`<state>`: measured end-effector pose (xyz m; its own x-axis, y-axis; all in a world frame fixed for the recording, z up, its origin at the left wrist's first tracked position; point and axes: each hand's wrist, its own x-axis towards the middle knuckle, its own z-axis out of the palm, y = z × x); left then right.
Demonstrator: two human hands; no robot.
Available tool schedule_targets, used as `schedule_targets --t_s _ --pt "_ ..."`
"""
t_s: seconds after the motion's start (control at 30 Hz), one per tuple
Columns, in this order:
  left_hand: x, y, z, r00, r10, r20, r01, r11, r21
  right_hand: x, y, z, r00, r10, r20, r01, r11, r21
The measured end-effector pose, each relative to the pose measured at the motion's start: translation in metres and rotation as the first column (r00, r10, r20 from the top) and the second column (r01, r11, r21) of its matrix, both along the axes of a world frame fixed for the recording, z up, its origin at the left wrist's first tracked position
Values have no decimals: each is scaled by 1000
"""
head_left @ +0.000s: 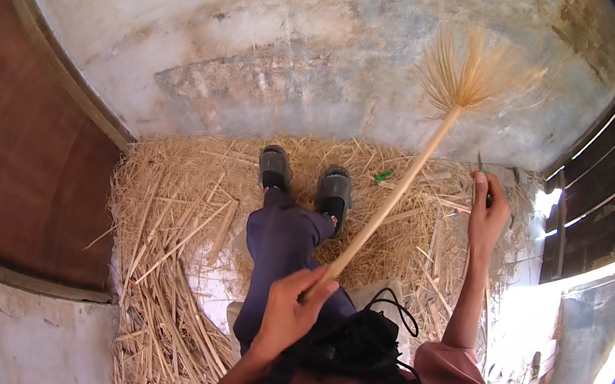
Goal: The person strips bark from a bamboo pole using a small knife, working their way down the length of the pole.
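My left hand is closed round the lower end of a long pale stick, which looks like bamboo. The stick slants up and away to the right. Its far end is split into a fan of fine, curling strands, spread in front of the wall. Off to the right of the stick, my right hand is closed on a small knife with a thin dark blade and a bit of green at the handle. The blade points away from me and stands apart from the stick. My fingers hide most of the handle.
Straw-like shavings cover the floor round my shoes, with loose split sticks heaped at the left. A small green object lies among the shavings. A stained wall stands ahead, a brown panel left, dark slats right.
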<state>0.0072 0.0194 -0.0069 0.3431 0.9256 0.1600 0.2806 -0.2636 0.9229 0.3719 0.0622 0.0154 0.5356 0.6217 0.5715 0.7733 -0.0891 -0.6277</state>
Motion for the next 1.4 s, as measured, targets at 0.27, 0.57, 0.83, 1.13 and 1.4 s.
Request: schedule_targets --t_s 0.27,0.57,0.83,1.13,1.4 --pt "23 26 13 981 19 191 -9 998 -57 -114 -41 -19 770 635 59 -630 772 -89" --pt "27 25 14 985 37 168 -34 999 -17 -135 -47 -2 680 709 187 -681 705 -197" --pt "29 18 10 984 147 101 -152 987 42 -113 -31 -7 871 471 139 -469 882 -48" --pt "31 20 15 980 139 145 -149 987 60 -134 -44 -3 701 674 234 -654 738 -165" --pt "28 21 1 972 134 192 -130 991 -34 -134 -41 -3 721 645 253 -619 764 -184"
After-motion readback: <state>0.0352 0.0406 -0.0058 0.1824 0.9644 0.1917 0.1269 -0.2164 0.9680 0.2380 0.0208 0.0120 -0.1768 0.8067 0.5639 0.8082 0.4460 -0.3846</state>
